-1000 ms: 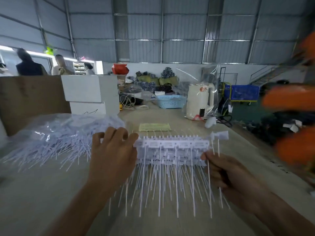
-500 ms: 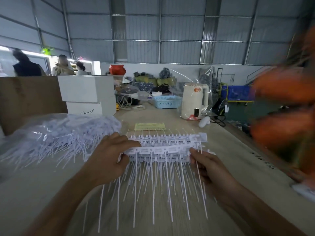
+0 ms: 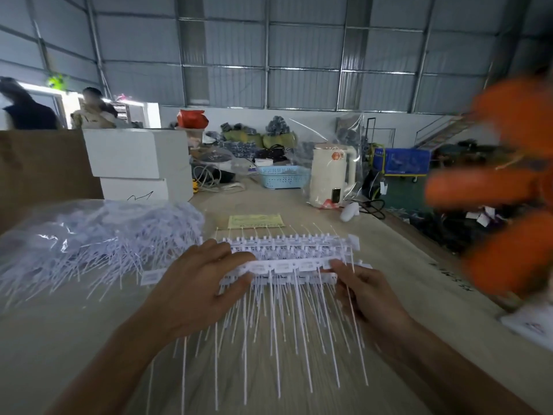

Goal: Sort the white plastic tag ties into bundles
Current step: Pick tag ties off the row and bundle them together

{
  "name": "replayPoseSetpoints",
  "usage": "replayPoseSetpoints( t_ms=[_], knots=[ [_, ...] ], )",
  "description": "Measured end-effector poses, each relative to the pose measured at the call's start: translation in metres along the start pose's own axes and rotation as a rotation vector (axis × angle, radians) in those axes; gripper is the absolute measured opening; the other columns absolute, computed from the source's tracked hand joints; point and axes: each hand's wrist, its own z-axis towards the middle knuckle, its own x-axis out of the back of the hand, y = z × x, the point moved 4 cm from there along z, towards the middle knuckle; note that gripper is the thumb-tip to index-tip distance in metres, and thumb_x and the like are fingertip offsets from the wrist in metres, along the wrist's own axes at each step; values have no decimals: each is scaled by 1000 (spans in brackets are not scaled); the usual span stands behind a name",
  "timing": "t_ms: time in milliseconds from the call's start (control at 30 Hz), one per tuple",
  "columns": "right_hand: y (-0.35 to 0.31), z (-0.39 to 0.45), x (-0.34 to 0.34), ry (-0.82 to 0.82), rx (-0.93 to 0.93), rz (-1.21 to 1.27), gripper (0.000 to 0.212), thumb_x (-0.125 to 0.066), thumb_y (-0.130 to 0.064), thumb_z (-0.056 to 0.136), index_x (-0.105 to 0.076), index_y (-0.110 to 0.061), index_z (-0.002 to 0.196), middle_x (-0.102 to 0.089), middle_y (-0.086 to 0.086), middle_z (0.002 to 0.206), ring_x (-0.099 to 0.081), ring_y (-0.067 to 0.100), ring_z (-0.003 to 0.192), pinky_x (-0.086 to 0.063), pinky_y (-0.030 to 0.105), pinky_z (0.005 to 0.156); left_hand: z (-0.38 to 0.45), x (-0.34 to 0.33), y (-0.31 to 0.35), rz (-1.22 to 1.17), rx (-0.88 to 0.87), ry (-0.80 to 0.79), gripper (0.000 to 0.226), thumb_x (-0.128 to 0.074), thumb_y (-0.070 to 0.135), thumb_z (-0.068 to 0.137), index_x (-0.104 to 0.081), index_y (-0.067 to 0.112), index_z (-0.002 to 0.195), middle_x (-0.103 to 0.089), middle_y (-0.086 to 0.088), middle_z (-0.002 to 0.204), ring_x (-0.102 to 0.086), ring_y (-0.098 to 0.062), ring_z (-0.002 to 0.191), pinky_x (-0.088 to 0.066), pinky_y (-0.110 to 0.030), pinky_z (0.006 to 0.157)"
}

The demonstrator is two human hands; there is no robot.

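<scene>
A stack of white plastic tag ties, joined in rows by their flat heads, lies across the table's middle with the thin tails pointing toward me. My left hand grips the stack's left end, thumb under and fingers on top. At the right end, my right hand pinches the heads and several tails. A big loose heap of the same ties, partly in a clear plastic bag, sits at the left of the table.
Two white boxes stand behind the heap. Farther back are a yellow-green paper, a blue basket and a cream kettle. A blurred orange shape fills the right side. People stand at the far left.
The loose strip my right hand held at the right has been brought onto the stack. Both hands have closed in on the stack's ends and it sits nearer to me.
</scene>
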Motion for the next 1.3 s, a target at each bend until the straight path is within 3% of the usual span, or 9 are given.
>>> replayPoseSetpoints(
  t_ms=[100, 233, 300, 400, 533, 700, 967, 1133, 1300],
  knots=[
    [0, 0, 0, -3, 14, -24, 49, -60, -51, 93, -56, -22, 54, -38, 1, 54, -27, 15, 44, -26, 24, 43, 1, -2, 0, 134, 30, -46, 51, -39, 56, 97, -70, 23, 120, -65, 3, 91, -62, -21, 87, -50, -36, 75],
    [8, 1, -4, -32, -27, 57, 49, -63, -52, 92, -43, -20, 60, -30, 3, 58, -23, 18, 50, -19, 32, 50, 0, -1, -1, 214, 63, -91, 58, -38, 63, 94, -69, 24, 123, -69, 1, 95, -67, -24, 90, -52, -40, 77],
    [11, 1, -8, -59, -44, 82, 50, -63, -52, 92, -44, -20, 60, -32, 2, 57, -23, 18, 50, -20, 35, 52, 2, -1, 3, 219, 67, -57, 54, -42, 60, 92, -70, 23, 120, -68, 1, 92, -68, -23, 85, -54, -40, 73],
    [10, -1, -13, -78, -33, 76, 52, -63, -53, 91, -47, -18, 56, -36, 3, 53, -26, 18, 46, -26, 27, 46, 6, -1, 9, 216, 72, 17, 43, -45, 52, 93, -72, 23, 111, -67, 2, 85, -68, -21, 77, -54, -35, 68],
    [4, -3, -14, -67, -16, 86, 51, -61, -50, 91, -44, -18, 56, -30, 3, 54, -21, 17, 48, -24, 27, 45, 4, -4, 13, 36, 109, 95, 32, -45, 50, 96, -67, 29, 104, -63, 7, 87, -65, -16, 77, -55, -32, 60],
    [4, -6, -11, -48, -12, 83, 50, -59, -44, 95, -43, -17, 56, -24, 5, 57, -17, 18, 50, -23, 27, 45, 3, -14, 16, 26, 113, 11, 45, -38, 59, 96, -59, 31, 125, -56, 7, 100, -63, -16, 82, -56, -38, 71],
    [2, -7, -11, 15, -14, 58, 50, -62, -45, 90, -42, -15, 56, -26, 6, 56, -19, 17, 46, -21, 28, 46, 3, -14, 13, 93, 125, 30, 54, -33, 62, 98, -68, 28, 120, -64, 4, 95, -66, -22, 89, -50, -44, 77],
    [6, -12, -23, -47, -36, 69, 51, -62, -49, 89, -47, -17, 53, -28, 2, 51, -18, 16, 42, -25, 23, 41, 6, -15, 26, -90, 132, 29, 58, -31, 68, 98, -57, 31, 134, -66, 10, 104, -65, -14, 93, -50, -39, 88],
    [6, -12, -24, -59, -27, 113, 53, -65, -51, 86, -43, -15, 54, -26, 2, 52, -17, 17, 43, -26, 20, 40, 7, -16, 35, -367, 169, 109, 47, -41, 67, 94, -60, 37, 127, -67, 14, 103, -57, 0, 88, -52, -30, 75]
  ],
)
